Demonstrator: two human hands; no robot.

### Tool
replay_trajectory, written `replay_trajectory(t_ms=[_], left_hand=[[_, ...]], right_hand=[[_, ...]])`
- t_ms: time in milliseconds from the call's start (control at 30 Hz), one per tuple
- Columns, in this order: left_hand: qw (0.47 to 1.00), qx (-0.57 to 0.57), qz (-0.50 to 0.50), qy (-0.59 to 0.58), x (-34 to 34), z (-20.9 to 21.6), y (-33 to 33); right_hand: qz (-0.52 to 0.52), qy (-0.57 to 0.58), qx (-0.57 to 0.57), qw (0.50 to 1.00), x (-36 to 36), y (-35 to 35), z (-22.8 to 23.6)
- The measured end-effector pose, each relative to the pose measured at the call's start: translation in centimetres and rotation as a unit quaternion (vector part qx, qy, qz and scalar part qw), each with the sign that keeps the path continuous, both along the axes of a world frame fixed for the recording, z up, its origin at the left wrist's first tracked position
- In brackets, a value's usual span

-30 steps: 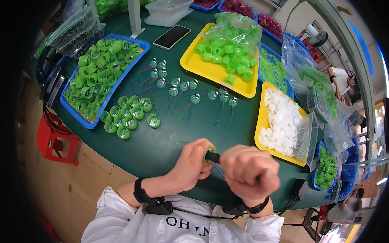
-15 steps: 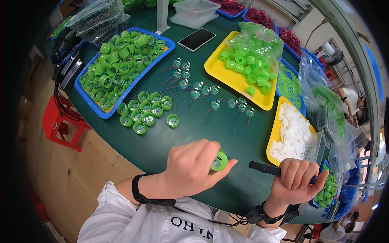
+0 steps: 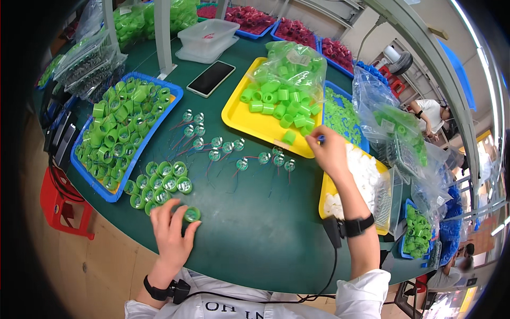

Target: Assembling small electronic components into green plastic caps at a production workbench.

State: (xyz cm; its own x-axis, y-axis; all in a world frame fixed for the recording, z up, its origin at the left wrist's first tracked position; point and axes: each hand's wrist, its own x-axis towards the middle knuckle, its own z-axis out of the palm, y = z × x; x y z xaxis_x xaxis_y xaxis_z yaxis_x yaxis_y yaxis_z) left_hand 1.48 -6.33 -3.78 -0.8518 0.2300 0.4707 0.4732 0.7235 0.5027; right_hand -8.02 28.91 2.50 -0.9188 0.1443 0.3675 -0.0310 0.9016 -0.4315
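Observation:
At the near left of the table, my left hand (image 3: 171, 234) has its thumb and index finger about a small green plastic cup (image 3: 192, 214) standing on the green tabletop. Just beyond it sits a cluster of similar green cups (image 3: 169, 183) with round circuit boards inside. My right hand (image 3: 329, 152) is over the near right corner of the yellow tray (image 3: 239, 114), fingers pinched together. A small dark bluish bit shows between those fingers, the rest hidden. Loose green cups (image 3: 288, 138) lie in that tray, one close to the fingertips.
Round circuit boards with thin wires (image 3: 228, 147) lie mid-table. A blue tray (image 3: 172, 101) of wired green cups stands left, a phone (image 3: 211, 78) farther back. White pieces (image 3: 366, 170) fill another yellow tray under my right forearm. A metal post (image 3: 163, 42) rises at the back.
My left hand has moved left and down, bringing the green cup to the table beside the cluster. My right hand has swung forward to the yellow tray; the black pen-like tool no longer shows clearly.

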Motion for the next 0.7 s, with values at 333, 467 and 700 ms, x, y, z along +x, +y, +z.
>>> replay_trajectory(t_ms=[333,467,700], left_hand=[[0.991,0.125,-0.044,-0.018,0.9,3.7,1.8],[0.858,0.368,-0.239,-0.268,-0.2,4.8,4.6],[0.489,0.567,-0.349,-0.564,-2.4,3.8,7.8]], right_hand=[[-0.007,-0.117,0.079,0.99,-3.1,-0.3,-2.3],[0.041,-0.072,-0.166,0.983,1.9,-5.6,2.3],[0.331,0.038,-0.208,0.92,10.8,-10.6,3.2]])
